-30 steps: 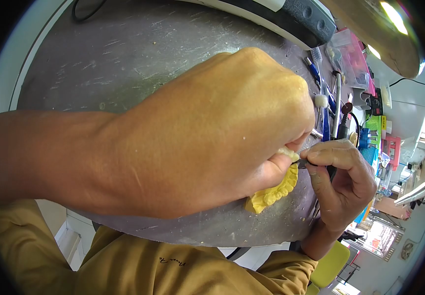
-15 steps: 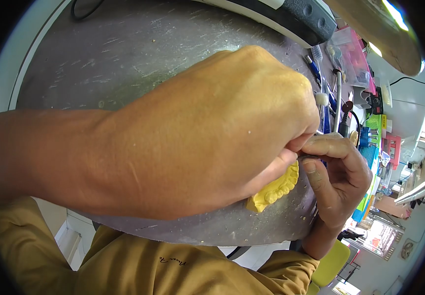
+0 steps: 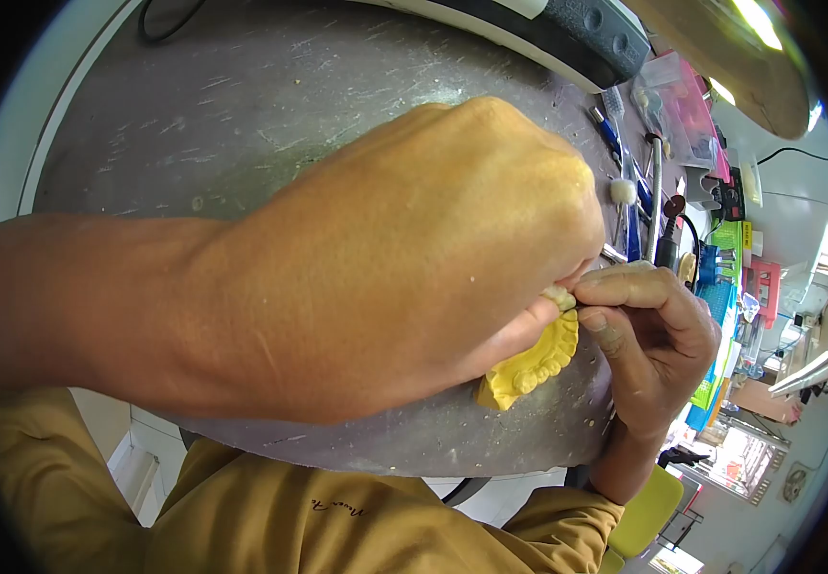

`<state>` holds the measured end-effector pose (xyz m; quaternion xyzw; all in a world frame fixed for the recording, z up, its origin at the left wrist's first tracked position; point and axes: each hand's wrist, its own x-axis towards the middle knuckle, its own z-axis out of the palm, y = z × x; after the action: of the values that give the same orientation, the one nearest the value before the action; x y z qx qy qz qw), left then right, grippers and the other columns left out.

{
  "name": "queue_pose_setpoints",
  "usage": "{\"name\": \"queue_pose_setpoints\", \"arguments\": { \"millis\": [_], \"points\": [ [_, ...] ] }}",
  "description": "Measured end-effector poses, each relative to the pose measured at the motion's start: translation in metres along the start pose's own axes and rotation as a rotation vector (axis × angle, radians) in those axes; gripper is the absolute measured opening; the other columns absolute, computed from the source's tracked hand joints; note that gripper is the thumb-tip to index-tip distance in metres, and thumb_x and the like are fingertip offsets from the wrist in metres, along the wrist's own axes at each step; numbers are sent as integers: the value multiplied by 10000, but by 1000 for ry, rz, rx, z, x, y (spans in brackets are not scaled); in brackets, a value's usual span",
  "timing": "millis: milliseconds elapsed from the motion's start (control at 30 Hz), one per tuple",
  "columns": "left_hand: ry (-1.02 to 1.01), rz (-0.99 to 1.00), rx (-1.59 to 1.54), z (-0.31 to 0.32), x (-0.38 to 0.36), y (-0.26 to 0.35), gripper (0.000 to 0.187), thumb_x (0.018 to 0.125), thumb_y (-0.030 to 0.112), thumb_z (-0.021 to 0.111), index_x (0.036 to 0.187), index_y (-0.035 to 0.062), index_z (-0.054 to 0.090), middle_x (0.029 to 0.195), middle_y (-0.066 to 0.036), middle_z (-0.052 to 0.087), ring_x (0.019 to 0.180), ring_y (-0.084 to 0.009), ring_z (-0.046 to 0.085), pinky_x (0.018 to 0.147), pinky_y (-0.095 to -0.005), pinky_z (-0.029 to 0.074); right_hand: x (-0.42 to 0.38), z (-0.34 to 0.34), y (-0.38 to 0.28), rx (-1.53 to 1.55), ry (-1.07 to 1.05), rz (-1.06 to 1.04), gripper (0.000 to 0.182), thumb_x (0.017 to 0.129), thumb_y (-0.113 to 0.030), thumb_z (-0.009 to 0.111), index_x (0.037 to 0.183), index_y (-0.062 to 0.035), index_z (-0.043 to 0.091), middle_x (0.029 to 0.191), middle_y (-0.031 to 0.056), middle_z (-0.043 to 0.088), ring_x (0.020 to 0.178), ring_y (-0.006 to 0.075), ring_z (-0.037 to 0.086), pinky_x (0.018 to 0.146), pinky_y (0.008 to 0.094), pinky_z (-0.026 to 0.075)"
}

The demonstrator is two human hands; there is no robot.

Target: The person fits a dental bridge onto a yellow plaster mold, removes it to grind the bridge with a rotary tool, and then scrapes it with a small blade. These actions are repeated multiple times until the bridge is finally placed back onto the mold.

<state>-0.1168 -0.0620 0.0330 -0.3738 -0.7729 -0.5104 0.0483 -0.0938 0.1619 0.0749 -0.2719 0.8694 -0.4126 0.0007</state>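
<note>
My left hand is closed, back of the hand up, and reaches across from the left. At its thumb and fingertips shows a small pale, tooth-like piece, mostly covered by the fingers. My right hand comes in from the lower right and touches the left fingertips. Its thumb and forefinger pinch something thin and dark, too small to name. Just below the hands, a yellow dental cast with a curved row of teeth rests on the worktop, partly hidden by my left hand.
A scratched grey worktop spreads under the hands. A grey-and-black device stands at the back. Blue-handled tools, a metal rod and a pink-edged clear box lie to the right. A lamp hangs above.
Both hands have shifted slightly left. The pale piece at my left fingertips has come into view. The dental cast has hardly moved.
</note>
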Motion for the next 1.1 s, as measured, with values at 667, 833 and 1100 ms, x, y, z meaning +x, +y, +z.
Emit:
{"name": "queue_pose_setpoints", "arguments": {
  "millis": [667, 833, 1100],
  "points": [
    [-75, -64, -19, -4, 1, 3, 99, 717, 26, 740, 769, -3, 660, 736, -91, 573, 614, -241, 572, 542, -340, 425, -2, 3, -6, -15, 35, 87, 94, 768, 70, 736, 855, 46, 711, 818, 102, 721, 715, 130, 674, 659, 242, 521],
    [-57, -19, -42, -4, 2, 3, 98, 720, 18, 736, 777, 2, 658, 728, -90, 563, 618, -243, 576, 549, -335, 434, -3, 4, -7, 87, 77, 182, 103, 793, 51, 733, 891, 47, 703, 819, 90, 715, 713, 129, 665, 670, 247, 525],
    [-23, 35, -25, -5, 5, 6, 107, 729, 10, 733, 824, 9, 684, 753, -77, 579, 664, -197, 593, 581, -309, 455, 9, -21, -3, -470, 400, -3, 362, 873, -165, 718, 1202, -28, 655, 1080, 56, 686, 929, 144, 646, 783, 260, 516]
  ]
}}
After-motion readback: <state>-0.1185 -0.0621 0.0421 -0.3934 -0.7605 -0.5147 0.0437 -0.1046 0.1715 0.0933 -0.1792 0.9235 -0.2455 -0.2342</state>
